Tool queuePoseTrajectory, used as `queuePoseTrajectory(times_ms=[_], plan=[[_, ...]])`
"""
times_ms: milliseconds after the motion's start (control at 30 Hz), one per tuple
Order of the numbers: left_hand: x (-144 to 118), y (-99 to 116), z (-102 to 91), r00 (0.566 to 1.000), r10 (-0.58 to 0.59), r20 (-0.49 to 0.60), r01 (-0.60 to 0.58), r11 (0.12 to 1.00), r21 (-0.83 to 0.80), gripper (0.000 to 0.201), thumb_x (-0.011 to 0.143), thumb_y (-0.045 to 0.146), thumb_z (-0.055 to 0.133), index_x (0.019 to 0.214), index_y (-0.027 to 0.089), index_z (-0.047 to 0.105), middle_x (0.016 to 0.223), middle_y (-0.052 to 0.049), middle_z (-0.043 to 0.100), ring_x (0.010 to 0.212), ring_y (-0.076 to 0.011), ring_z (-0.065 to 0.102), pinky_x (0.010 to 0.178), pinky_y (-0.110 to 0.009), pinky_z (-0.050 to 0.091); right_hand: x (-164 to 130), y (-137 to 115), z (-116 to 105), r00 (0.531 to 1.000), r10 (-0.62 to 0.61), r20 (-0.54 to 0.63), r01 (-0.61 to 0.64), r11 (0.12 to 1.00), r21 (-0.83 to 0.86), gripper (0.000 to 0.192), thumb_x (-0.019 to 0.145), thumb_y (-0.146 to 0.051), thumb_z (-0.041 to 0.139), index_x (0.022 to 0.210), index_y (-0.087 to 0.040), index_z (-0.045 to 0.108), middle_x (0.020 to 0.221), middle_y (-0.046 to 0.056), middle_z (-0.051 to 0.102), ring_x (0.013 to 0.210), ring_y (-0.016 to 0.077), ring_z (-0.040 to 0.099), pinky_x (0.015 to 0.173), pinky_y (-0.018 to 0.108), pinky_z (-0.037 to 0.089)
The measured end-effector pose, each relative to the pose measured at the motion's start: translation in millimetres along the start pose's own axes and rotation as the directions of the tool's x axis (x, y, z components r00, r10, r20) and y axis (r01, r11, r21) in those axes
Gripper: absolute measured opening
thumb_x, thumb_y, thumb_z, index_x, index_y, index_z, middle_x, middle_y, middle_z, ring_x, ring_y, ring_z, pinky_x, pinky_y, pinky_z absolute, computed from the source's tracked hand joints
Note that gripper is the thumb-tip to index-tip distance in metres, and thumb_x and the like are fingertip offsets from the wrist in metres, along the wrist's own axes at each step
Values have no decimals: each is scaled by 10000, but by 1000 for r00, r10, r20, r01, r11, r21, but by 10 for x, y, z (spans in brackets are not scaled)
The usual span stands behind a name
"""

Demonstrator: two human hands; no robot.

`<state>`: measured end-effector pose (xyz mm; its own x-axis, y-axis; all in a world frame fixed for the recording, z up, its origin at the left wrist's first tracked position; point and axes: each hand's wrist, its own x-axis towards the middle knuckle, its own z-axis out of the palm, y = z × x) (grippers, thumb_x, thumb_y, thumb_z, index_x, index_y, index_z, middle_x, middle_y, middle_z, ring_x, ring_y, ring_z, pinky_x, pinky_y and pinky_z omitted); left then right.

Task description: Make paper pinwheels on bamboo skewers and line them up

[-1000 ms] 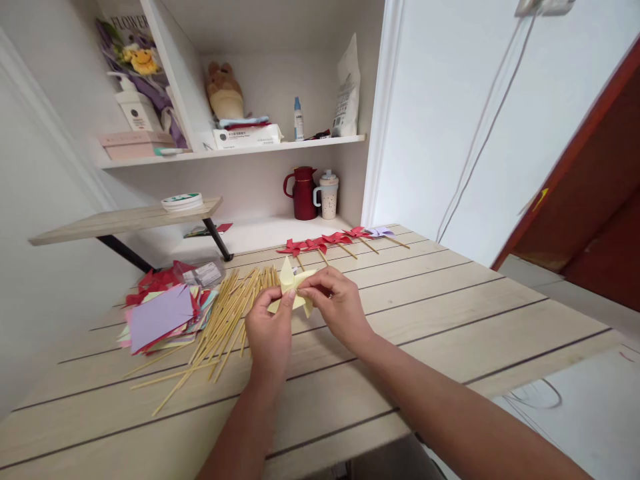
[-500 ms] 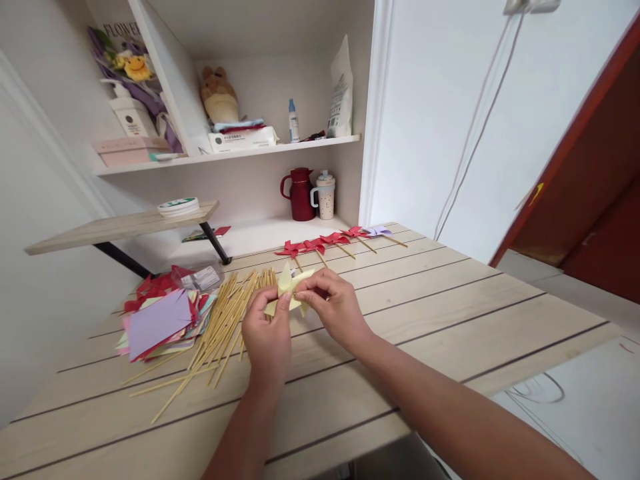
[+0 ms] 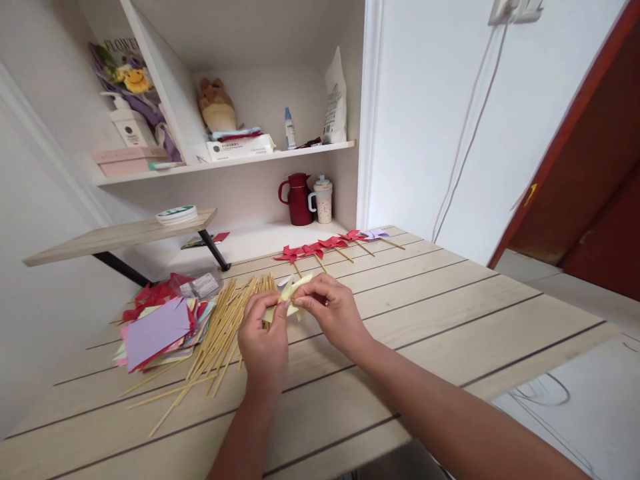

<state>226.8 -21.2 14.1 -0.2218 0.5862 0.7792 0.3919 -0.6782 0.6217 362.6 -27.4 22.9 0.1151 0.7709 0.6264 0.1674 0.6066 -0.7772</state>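
Note:
A pale yellow paper pinwheel with folded blades is held up over the table between both hands. My left hand pinches its left side between thumb and fingers. My right hand is closed on its right side, fingertips close to the middle; whether a small pin is in them I cannot make out. Just left of my left hand lies a loose heap of thin wooden sticks. Beyond the hands, several red paper pinwheels on sticks lie in a row, with a lilac pinwheel at the far end.
A stack of coloured paper sheets lies left of the sticks, with a clear plastic bag behind it. A small raised shelf stands at the back left. A red jug and a cup stand in the cabinet.
The yellow pinwheel has turned slightly in my hands, its upright blade now leaning right. Both hands keep their pinch on it. The whole view has shifted a little.

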Motion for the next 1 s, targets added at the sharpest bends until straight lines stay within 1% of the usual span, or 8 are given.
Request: queuePoseTrajectory(times_ms=[133,267,433,567,700,867,933,1000], plan=[[0,-18,1,1000,-25,-2,25,1000,-2,32,817,223,704,788,218,691,904,-15,701,886,-178,661,829,-305,517,2,-6,1,1000,7,-7,-7,1000,-22,107,831,-142,728,771,-225,756,764,6,605,721,155,564,654,283,448],[-7,-29,-1,998,-55,-4,55,998,-16,38,810,246,714,788,217,702,908,-23,705,900,-190,661,832,-316,515,2,-27,-3,1000,-5,-9,4,1000,-21,92,832,-155,731,780,-226,756,774,7,611,713,151,566,648,281,455],[-24,-51,11,988,-151,16,152,985,-77,102,812,307,723,804,208,698,927,-34,690,916,-204,653,878,-345,496,9,-51,-10,999,-34,-8,34,999,-27,103,832,-145,721,782,-227,759,780,11,616,731,155,587,671,288,479],[-19,-21,11,977,-211,24,213,973,-90,136,797,329,730,783,202,681,898,-30,682,883,-202,647,858,-336,493,8,-63,-14,998,-61,-12,60,998,-29,103,837,-151,719,803,-234,769,790,14,602,756,159,593,684,292,496],[-15,21,-1,983,-182,33,184,980,-81,105,805,303,718,778,208,684,881,-23,676,878,-191,636,835,-316,487,1,-75,-15,998,-57,-8,56,998,-28,118,838,-139,716,804,-238,770,789,10,582,756,155,587,681,289,496],[-28,30,-6,993,-118,-12,117,992,-55,92,814,287,717,786,210,675,898,-24,675,893,-188,636,859,-320,485,1,-95,-18,999,-44,8,44,999,-25,127,836,-132,713,777,-235,758,781,5,579,749,153,585,695,292,498],[-31,33,-9,996,-86,-8,86,995,-49,78,825,270,706,785,211,674,898,-22,676,899,-184,637,857,-315,486,1,-103,-18,999,-41,11,41,999,-30,119,836,-134,714,776,-228,755,781,7,582,746,153,582,691,291,490],[-30,42,-12,996,-84,-4,84,996,-42,76,827,265,703,782,211,673,898,-21,676,894,-183,638,847,-311,490,-1,-109,-17,999,-35,14,36,999,-35,111,840,-139,711,777,-222,750,789,11,587,746,153,580,679,287,480]])
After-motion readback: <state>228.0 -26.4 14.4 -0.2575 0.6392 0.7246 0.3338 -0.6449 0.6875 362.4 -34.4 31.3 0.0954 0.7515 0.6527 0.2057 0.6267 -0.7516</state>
